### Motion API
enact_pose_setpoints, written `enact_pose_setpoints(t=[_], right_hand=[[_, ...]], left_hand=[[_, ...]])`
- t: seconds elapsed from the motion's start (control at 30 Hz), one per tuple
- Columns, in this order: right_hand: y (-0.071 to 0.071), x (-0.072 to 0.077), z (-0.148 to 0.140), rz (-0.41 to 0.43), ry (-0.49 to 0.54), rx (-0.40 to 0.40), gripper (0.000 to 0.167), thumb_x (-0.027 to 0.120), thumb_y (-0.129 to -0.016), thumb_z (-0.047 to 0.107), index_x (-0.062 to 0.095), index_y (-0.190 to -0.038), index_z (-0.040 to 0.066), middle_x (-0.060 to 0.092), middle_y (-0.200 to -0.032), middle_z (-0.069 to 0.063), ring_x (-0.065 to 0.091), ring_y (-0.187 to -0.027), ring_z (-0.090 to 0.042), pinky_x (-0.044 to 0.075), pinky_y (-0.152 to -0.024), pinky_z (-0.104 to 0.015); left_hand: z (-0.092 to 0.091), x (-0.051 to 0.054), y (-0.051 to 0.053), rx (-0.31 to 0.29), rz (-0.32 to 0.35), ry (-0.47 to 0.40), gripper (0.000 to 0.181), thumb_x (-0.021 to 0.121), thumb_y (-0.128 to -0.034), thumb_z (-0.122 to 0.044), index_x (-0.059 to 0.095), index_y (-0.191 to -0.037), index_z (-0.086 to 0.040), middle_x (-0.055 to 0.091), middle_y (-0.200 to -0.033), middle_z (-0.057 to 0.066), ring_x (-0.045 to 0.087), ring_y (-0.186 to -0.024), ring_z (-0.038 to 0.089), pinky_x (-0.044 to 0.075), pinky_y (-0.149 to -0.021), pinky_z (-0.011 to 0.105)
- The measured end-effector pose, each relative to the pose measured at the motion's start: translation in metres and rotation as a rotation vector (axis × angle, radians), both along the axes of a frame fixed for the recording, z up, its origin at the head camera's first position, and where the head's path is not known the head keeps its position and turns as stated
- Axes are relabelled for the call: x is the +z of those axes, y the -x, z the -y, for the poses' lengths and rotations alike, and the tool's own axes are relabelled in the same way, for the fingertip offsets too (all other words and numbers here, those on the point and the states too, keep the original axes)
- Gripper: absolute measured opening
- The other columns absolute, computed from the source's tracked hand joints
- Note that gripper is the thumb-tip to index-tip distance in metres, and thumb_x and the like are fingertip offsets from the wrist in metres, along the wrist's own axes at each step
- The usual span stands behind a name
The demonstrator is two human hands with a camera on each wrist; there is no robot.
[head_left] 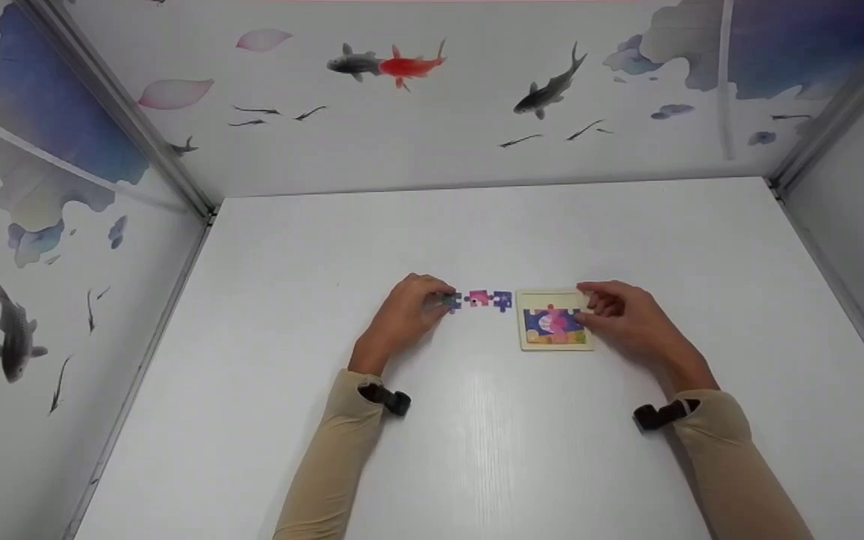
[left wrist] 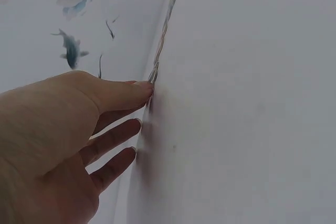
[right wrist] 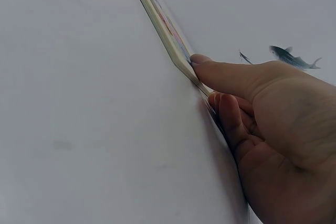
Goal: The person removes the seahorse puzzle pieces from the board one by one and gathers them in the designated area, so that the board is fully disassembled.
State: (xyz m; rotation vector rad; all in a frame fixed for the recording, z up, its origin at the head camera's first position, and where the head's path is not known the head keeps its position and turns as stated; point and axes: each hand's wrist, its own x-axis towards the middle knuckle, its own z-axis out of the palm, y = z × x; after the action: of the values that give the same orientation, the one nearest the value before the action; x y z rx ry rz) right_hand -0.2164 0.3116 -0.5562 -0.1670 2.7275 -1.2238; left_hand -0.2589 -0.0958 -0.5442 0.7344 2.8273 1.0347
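Observation:
A small wooden puzzle tray [head_left: 541, 300] lies on the white table, its lower part filled with joined jigsaw pieces [head_left: 552, 327] in blue, pink and yellow. My right hand [head_left: 631, 319] grips the tray's right side, thumb on top and the other fingers curled at the edge, as the right wrist view shows too. Left of the tray, a pink puzzle piece [head_left: 479, 298] and a purple-blue puzzle piece [head_left: 503, 301] lie in a row. At that row's left end, my left hand [head_left: 406, 315] pinches a bluish puzzle piece [head_left: 455, 301] between thumb and index finger; the fingertips partly hide it.
The white table [head_left: 462, 435] stretches around the tray and pieces. Panels [head_left: 432, 142] printed with fish and petals border it at the back and sides. A black wrist camera [head_left: 387, 399] sits on the left wrist, another black wrist camera [head_left: 661, 415] on the right.

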Motion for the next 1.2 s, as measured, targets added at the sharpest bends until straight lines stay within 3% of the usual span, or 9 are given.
enact_pose_setpoints(t=[0.17,0.57,0.8,0.93,1.1,1.2], right_hand=[[0.000,0.001,0.000,-0.001,-0.005,-0.001,0.062,0.082,-0.097,0.044,0.062,-0.153,0.024,0.063,-0.119,-0.006,0.058,-0.106,-0.024,0.049,-0.088,-0.015],[0.002,0.002,0.001,-0.019,-0.002,0.024,0.061,0.082,-0.098,0.040,0.063,-0.153,0.021,0.063,-0.117,-0.008,0.058,-0.104,-0.024,0.048,-0.086,-0.013],[0.002,0.000,0.000,-0.032,-0.012,0.030,0.060,0.082,-0.099,0.037,0.063,-0.153,0.020,0.064,-0.116,-0.008,0.058,-0.103,-0.024,0.048,-0.086,-0.012],[0.002,0.000,-0.001,-0.030,-0.014,0.030,0.061,0.081,-0.099,0.039,0.063,-0.153,0.020,0.064,-0.118,-0.008,0.058,-0.103,-0.024,0.048,-0.087,-0.013],[0.002,0.000,-0.001,-0.024,-0.017,0.028,0.061,0.081,-0.099,0.041,0.062,-0.154,0.022,0.064,-0.118,-0.007,0.058,-0.104,-0.024,0.048,-0.087,-0.014],[0.003,0.000,-0.001,-0.040,-0.018,0.037,0.060,0.081,-0.099,0.040,0.063,-0.153,0.020,0.065,-0.117,-0.008,0.060,-0.102,-0.024,0.049,-0.086,-0.012]], left_hand=[[-0.002,-0.001,0.002,0.000,-0.031,0.027,0.025,0.076,-0.1022,-0.014,0.079,-0.126,-0.011,0.075,-0.132,0.004,0.064,-0.127,0.024,0.053,-0.112,0.042],[-0.005,0.001,0.000,0.032,-0.023,0.024,0.024,0.075,-0.1035,-0.017,0.079,-0.127,-0.012,0.074,-0.130,0.004,0.063,-0.129,0.025,0.052,-0.113,0.042],[-0.027,0.008,-0.008,0.044,-0.044,0.046,0.031,0.072,-0.1064,-0.023,0.075,-0.136,-0.013,0.070,-0.139,0.005,0.061,-0.136,0.023,0.050,-0.119,0.039],[-0.053,0.011,-0.016,-0.019,-0.018,0.031,0.033,0.070,-0.1074,-0.022,0.073,-0.139,-0.014,0.070,-0.138,0.003,0.062,-0.133,0.020,0.051,-0.117,0.035],[-0.088,0.012,-0.025,-0.166,0.031,-0.008,0.037,0.069,-0.1075,-0.019,0.069,-0.143,-0.010,0.068,-0.139,0.007,0.065,-0.126,0.020,0.055,-0.109,0.029],[-0.107,0.012,-0.030,-0.236,0.020,-0.009,0.037,0.070,-0.1071,-0.018,0.068,-0.144,-0.010,0.069,-0.137,0.007,0.067,-0.122,0.019,0.055,-0.108,0.026]])
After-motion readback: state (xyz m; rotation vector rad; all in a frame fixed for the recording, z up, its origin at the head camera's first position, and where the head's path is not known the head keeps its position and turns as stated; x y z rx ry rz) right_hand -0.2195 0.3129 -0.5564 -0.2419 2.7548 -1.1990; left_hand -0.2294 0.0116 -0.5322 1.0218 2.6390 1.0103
